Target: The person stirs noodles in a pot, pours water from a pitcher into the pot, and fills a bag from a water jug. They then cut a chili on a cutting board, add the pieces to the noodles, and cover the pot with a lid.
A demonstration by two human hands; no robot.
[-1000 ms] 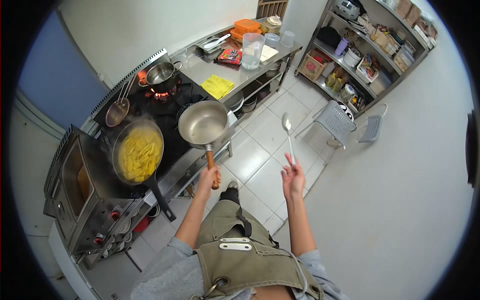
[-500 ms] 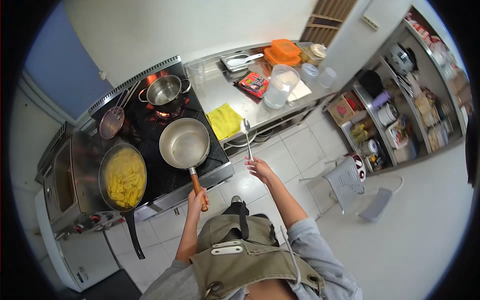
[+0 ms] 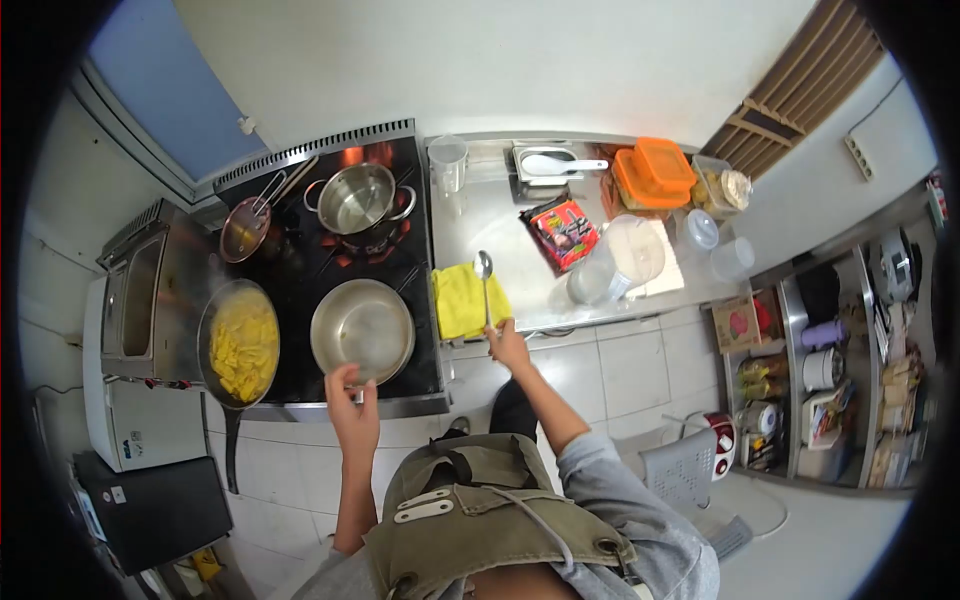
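The metal saucepan (image 3: 362,330) sits on the front right of the stove, with a little residue on its bottom. My left hand (image 3: 352,405) is at its front rim, fingers apart and raised; the saucepan's wooden handle is not visible. In my right hand (image 3: 509,345) is a metal spoon (image 3: 485,268), closed in the fingers, its bowl pointing away from me over the yellow cloth (image 3: 466,302) on the counter's left end.
A frying pan (image 3: 243,345) of yellow food steams at the stove's left. Behind are a two-handled pot (image 3: 357,199) and a strainer (image 3: 245,231). The steel counter (image 3: 470,225) bears a red packet (image 3: 562,232), a clear pitcher (image 3: 598,276) and orange containers (image 3: 655,173).
My left hand has let go of the wooden handle and moved up to the saucepan's rim. The view has turned and shifted rightward. The spoon is now above the cloth.
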